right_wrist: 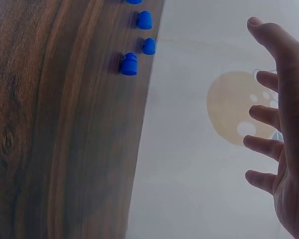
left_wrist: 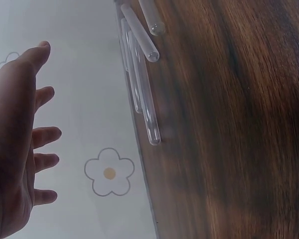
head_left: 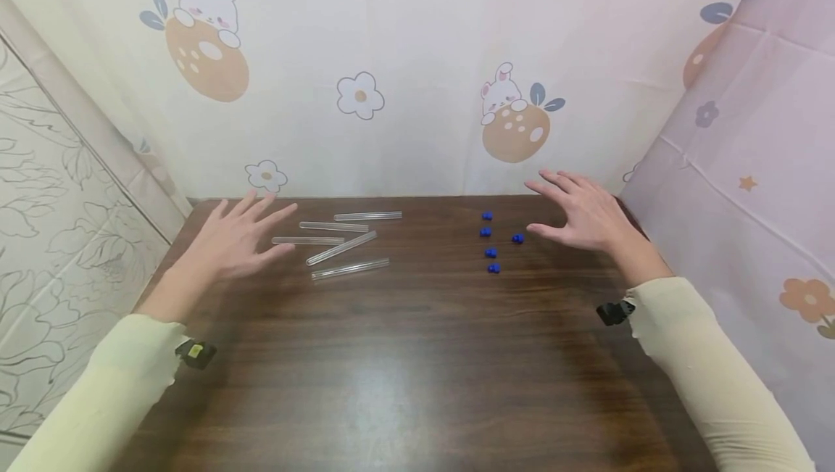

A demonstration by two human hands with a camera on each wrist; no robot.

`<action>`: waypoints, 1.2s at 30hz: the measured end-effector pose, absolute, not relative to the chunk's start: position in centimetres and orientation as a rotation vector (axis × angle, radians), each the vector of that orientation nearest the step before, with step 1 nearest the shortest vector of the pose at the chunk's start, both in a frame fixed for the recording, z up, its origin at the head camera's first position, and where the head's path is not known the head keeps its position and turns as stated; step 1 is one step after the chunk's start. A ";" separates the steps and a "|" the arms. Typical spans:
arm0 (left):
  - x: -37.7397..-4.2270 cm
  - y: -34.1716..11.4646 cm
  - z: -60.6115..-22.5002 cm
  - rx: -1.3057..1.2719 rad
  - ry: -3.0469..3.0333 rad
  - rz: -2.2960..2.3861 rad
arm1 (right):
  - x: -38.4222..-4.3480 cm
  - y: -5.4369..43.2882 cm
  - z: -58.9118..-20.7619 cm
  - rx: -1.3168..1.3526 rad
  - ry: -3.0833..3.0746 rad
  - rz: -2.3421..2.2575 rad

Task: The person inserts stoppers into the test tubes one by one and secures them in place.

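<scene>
Several clear glass test tubes [head_left: 348, 247] lie loosely spread on the left half of a dark wooden table, one slanted across the others' direction. Their rounded ends show in the left wrist view, where one test tube [left_wrist: 148, 104] lies nearest the hand. My left hand [head_left: 238, 236] hovers just left of them, fingers spread, holding nothing. Right of the middle sit several small blue stoppers [head_left: 491, 253], most in a rough column and one off to the side. Beside that one my right hand [head_left: 587, 214] is held up with fingers apart and nothing in it; blue stoppers [right_wrist: 129, 64] appear beyond it in the right wrist view.
The wooden table [head_left: 391, 356] ends at the back against a pale curtain [head_left: 417, 37] printed with rabbits and flowers. A pinkish curtain [head_left: 770, 167] hangs along the right side, and a floral panel [head_left: 52, 254] stands on the left. Small black cameras sit on both wrists.
</scene>
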State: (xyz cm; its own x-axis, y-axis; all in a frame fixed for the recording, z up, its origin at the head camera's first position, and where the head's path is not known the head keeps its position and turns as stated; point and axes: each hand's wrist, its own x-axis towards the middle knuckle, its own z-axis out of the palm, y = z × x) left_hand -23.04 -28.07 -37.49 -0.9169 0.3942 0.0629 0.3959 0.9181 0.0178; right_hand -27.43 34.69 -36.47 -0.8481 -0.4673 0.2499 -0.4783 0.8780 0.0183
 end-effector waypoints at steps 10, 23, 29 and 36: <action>-23.6 -27.6 -38.0 -0.647 -3.009 -0.050 | -27.5 34.2 -36.8 0.718 -2.771 0.100; -24.0 -26.9 -38.3 -0.711 -2.957 -0.065 | -27.2 33.3 -37.1 0.720 -2.773 0.172; -24.0 -26.5 -38.5 -0.733 -2.954 -0.103 | -26.9 33.0 -37.3 0.707 -2.782 0.208; -23.9 -25.7 -38.6 -0.732 -2.962 -0.154 | -26.7 32.6 -37.5 0.710 -2.764 0.253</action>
